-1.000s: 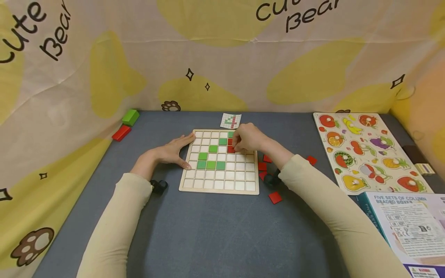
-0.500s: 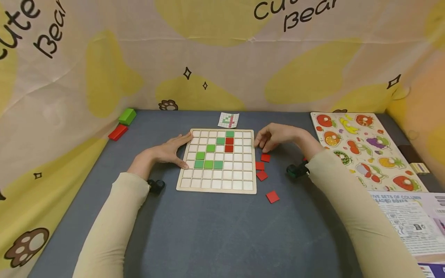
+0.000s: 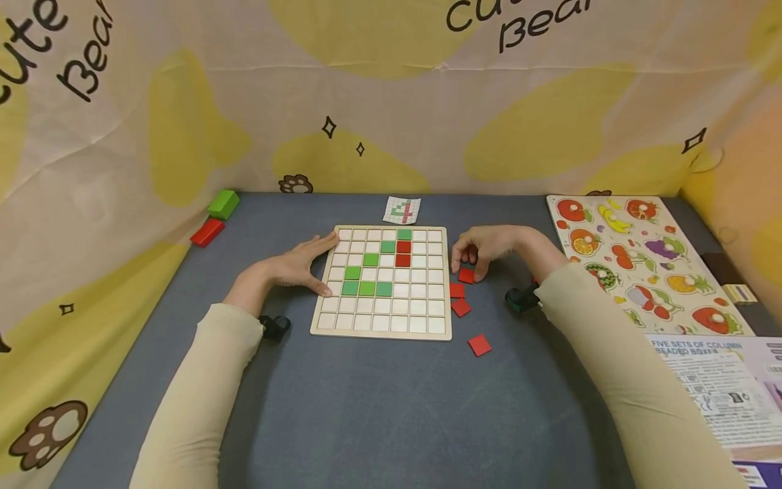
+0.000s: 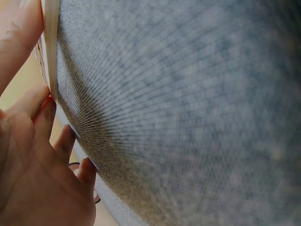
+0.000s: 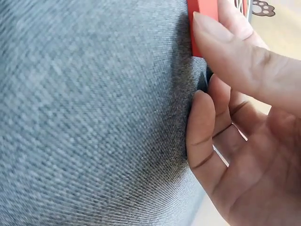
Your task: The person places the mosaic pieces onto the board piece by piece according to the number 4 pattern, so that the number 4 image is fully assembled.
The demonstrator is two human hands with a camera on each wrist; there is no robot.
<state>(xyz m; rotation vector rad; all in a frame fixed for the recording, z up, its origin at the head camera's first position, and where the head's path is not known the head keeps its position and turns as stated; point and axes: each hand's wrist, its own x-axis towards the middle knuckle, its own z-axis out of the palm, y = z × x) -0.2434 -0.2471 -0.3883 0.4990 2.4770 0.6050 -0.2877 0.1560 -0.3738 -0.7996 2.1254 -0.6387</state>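
Evidently both arms reach forward from the near side of the table (image 3: pixel 379 407), the hands standing at either side of the wooden grid board (image 3: pixel 381 325). The left hand (image 3: pixel 297 267) lies along the board's left edge, thumb and fingers spread wide, fingertips near the far corner and thumb lower down against the frame. Its forearm slants up from the near left.

From the near right, the other forearm slants up and the wrist bends inward, so the right hand (image 3: pixel 495 244) points left with knuckles raised. Its thumb and forefinger close narrowly on either side of a loose red tile (image 3: pixel 466 276), just off the board's right edge. The right wrist view shows the thumb pressed to the tile, though the forefinger is partly hidden, so how firm the pinch is cannot be told. The remaining fingers bend beneath the palm. More red tiles (image 3: pixel 479 345) lie nearby; green tiles (image 3: pixel 366 288) and two red squares (image 3: pixel 403 254) sit in the grid.
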